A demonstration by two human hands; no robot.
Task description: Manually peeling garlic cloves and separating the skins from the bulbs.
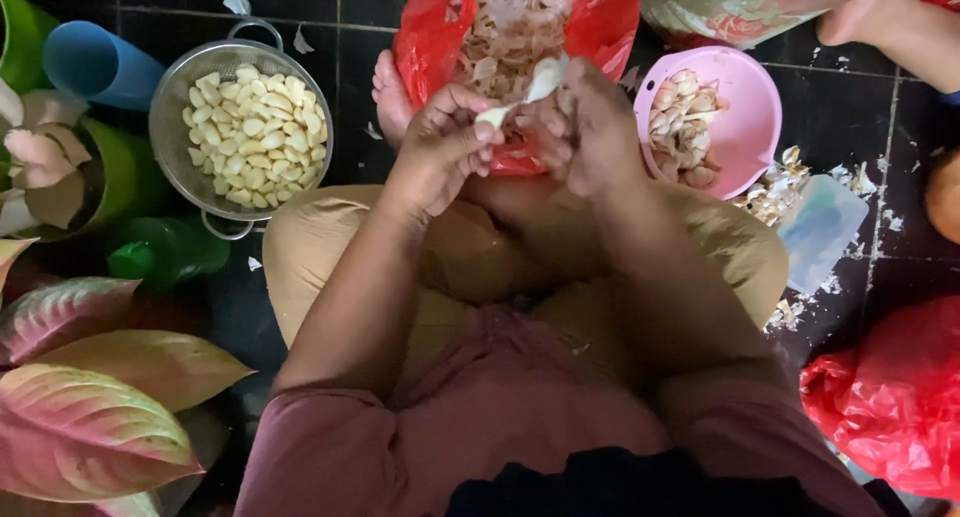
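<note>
I sit on a dark tiled floor with my legs crossed. My left hand and my right hand meet above my lap, and both pinch one pale garlic clove whose loose skin sticks up between the fingers. Just beyond my hands lies an open red plastic bag filled with papery garlic skins. To my left stands a metal colander heaped with peeled cloves. To my right is a pink bowl holding unpeeled cloves.
Green pots, a blue cylinder and large pink-green leaves crowd the left side. Another red bag lies at the lower right, a bluish plastic piece and skin scraps beside the bowl. Another person's foot shows at the top right.
</note>
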